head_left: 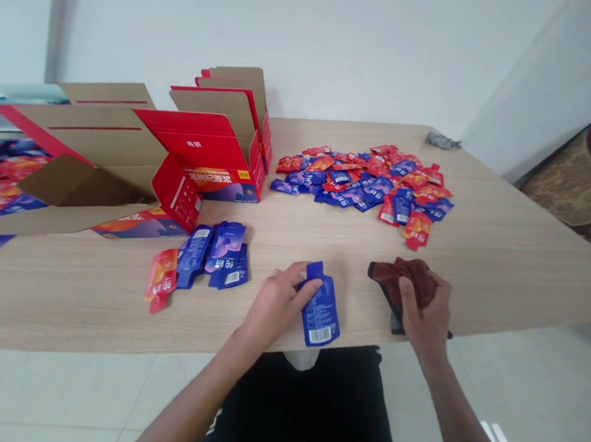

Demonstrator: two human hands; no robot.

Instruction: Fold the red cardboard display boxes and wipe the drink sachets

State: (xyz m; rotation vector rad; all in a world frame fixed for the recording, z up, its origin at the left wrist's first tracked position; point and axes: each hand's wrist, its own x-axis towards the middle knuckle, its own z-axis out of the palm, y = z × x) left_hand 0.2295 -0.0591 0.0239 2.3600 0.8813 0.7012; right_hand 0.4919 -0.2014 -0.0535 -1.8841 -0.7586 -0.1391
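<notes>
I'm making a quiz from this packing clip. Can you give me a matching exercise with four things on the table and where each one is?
Things:
1. blue pouch
2. dark red cloth
3. large pile of pouches
4. open red carton

Places:
A. far side of the table, right of centre
B. under the right hand, near the table's front edge
C. far left, flaps up
D. held by the left hand at the front edge

Pairs: 1-D, 2-B, 3-A, 4-C
</notes>
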